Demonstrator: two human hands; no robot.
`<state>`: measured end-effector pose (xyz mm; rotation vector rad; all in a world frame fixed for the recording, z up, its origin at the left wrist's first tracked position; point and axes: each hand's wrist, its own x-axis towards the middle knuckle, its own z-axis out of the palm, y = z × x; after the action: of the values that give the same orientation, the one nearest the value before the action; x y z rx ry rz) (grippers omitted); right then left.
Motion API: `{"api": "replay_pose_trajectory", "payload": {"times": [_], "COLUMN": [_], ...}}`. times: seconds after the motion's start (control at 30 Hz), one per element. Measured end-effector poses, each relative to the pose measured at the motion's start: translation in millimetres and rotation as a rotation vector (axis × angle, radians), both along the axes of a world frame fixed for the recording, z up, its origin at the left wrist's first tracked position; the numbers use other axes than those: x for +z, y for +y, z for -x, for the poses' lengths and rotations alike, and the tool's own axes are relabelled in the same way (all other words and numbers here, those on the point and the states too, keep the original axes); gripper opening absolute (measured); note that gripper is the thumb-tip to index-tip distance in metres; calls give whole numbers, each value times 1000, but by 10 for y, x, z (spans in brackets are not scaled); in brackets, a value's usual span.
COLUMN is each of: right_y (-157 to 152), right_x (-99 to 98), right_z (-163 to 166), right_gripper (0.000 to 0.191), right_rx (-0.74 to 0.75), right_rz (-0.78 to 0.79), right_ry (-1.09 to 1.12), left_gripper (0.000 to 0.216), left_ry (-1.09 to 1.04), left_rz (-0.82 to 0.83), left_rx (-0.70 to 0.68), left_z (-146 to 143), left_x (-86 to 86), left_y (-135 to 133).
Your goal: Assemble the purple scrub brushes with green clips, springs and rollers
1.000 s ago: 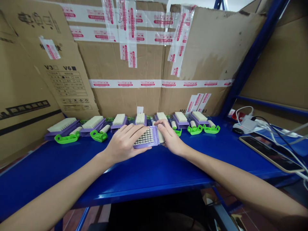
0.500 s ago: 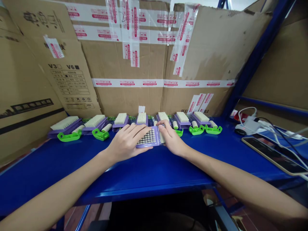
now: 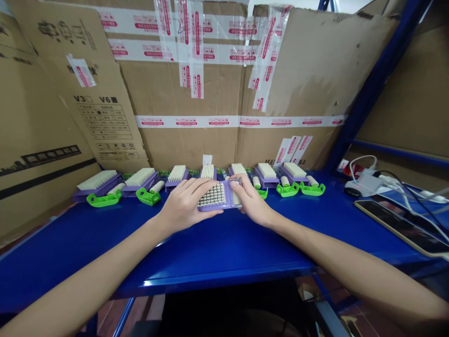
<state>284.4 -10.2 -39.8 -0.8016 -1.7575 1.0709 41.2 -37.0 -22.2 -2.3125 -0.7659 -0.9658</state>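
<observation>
Between both hands is a purple brush (image 3: pixel 212 196) with rows of cream bristles facing up, held above the front of the blue shelf (image 3: pixel 224 248). My left hand (image 3: pixel 184 201) wraps the bristle end, fingers over the far side and thumb along the near edge. On the other end, my right hand (image 3: pixel 253 201) is closed, its thumb pressing near a clear plastic piece and a pale flat part. The right fingers' undersides are hidden. Behind the hands, several similar purple brushes (image 3: pixel 177 174) stand in a row, bristles up.
Green curved clips (image 3: pixel 149 196) and pale rollers (image 3: pixel 257 182) lie by the brushes. Taped cardboard (image 3: pixel 189 145) walls the back. At right lie a phone (image 3: pixel 400 227), a white charger (image 3: pixel 365 182) and tangled cables. A blue post (image 3: pixel 372 89) rises behind them.
The held brush has tipped slightly, so its bristles show more from the side. Both hands keep their grip, and the row behind is unchanged apart from a slight view shift.
</observation>
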Motion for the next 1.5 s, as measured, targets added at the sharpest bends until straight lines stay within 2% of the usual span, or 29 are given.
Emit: {"api": "replay_pose_trajectory", "payload": {"times": [0.1,0.23,0.33,0.5,0.67,0.8,0.93,1.03,1.17,1.3,1.4,1.5], "right_y": [-39,-93,-94,-63,-33,1,16,-6,-48,-49,-50,-82], "right_x": [31,59,41,5,48,62,40,35,46,45,50,76], "right_z": [3,10,29,52,32,10,-9,-18,-20,-10,2,16], "right_gripper": [50,82,92,88,76,68,59,55,55,58,59,61], "right_rx": [53,68,81,67,-36,-65,-96,-94,-52,-12,25,77], "right_rz": [-8,-20,22,40,33,-13,-69,-86,-95,-96,-97,-106], "right_ry": [68,59,75,154,225,260,264,241,213,215,227,230], "left_gripper": [63,64,64,64,58,53,55,53,50,63,69,69], "left_ry": [-119,-257,-311,-282,-314,-450,-577,-560,-517,-635,-675,-683], "left_rz": [88,207,276,313,407,581,751,891,1090,1351,1426,1436], "left_rx": [16,91,121,124,45,-95,-200,-307,-334,-359,-377,-433], "left_z": [-1,-46,-96,-146,-143,-139,-139,-133,-131,-151,-166,-165], "left_x": [8,-6,-44,-100,-55,-37,-99,-127,-92,-20,18,22], "left_y": [-2,-35,-57,-75,-95,-64,21,52,13,-53,-89,-102]}}
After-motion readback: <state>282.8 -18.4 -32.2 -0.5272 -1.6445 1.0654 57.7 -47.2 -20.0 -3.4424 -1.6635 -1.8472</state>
